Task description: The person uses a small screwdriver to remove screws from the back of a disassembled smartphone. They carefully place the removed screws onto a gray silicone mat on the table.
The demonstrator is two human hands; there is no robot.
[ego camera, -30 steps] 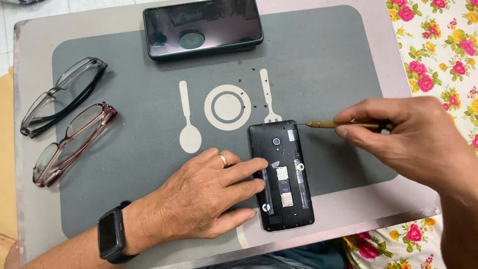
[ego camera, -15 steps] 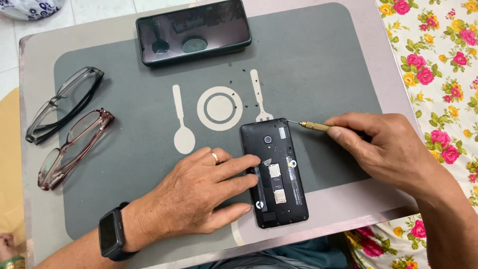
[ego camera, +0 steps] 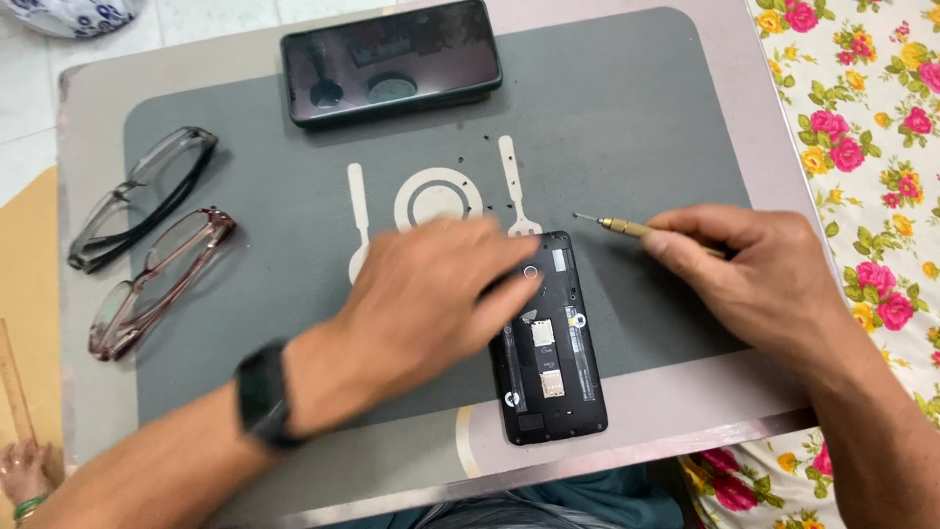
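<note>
Since the frame half a second back, left hand point(ego camera: 441, 294) had moved up and to the right, from beside the opened phone point(ego camera: 546, 338) to over that phone's upper left corner; motion-blurred. Fingers spread flat, clasping nothing; whether they touched the phone could not be told through the blur. Black watch point(ego camera: 262, 394) on that wrist.

Right hand point(ego camera: 759, 279) had drawn slightly away from the phone. Its grip was pinched on a small brass-coloured screwdriver point(ego camera: 627, 228), thin tip pointing left, just beside the phone's upper right corner but apart from it. Earlier the tip sat closer to the phone's edge.

Opened phone lay back-cover-off, upright lengthwise, at the near edge of the grey mat point(ego camera: 636, 118), its lower end overhanging onto the pinkish worktop point(ego camera: 705, 402). Position on mat unchanged.

Also on mat: a second phone point(ego camera: 392, 61), screen dark, at the far edge; tiny dark screws point(ego camera: 487, 140) scattered near the printed plate-and-cutlery mark. Two pairs of spectacles point(ego camera: 147, 240) at left, as before. Floral cloth point(ego camera: 871, 127) at right.
</note>
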